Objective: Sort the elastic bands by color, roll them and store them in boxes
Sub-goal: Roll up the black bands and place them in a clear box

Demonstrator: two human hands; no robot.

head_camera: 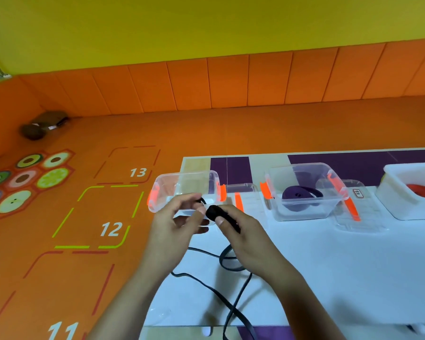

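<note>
Black flat elastic band, half rolled, sits mid-frame: my right hand pinches the roll, my left hand pinches its end; the loose tail trails down the white table.

brown bundle on orange numbered floor

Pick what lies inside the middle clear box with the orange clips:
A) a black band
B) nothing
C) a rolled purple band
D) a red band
C: a rolled purple band lies inside the middle clear box, while the black band is gripped by the left hand and the right hand in front of the other clear box.
</note>
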